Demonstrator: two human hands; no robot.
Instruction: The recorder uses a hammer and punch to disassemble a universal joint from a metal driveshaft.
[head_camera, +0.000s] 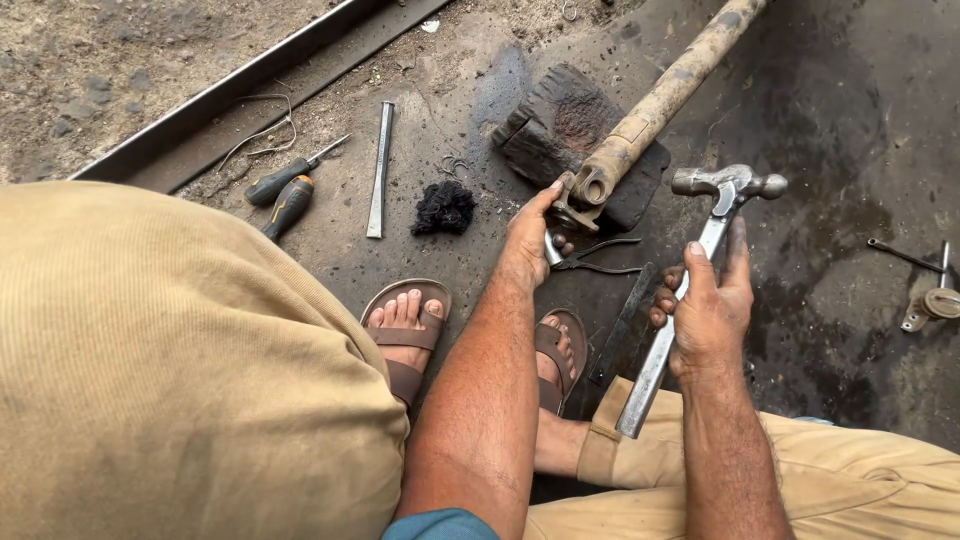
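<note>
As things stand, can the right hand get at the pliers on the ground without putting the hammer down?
Probably not. The right hand is wrapped around the hammer handle, so its fingers are taken. The pliers lie uncovered on the ground between both hands, by the left hand, which looks better placed.

A squatting person's left hand (530, 235) grips the metal joint (572, 210) at the end of a muddy shaft (668, 95), which rests on a dark block (560, 125) at upper centre. The right hand (708, 310) holds a ball-peen hammer (690, 270) by its metal handle, head up. Pliers (600, 262) lie just below the joint. At upper left, two screwdrivers (285, 190), a chisel (378, 170) and a black rag (444, 207) lie on oily ground beside a steel rail (250, 85).
</note>
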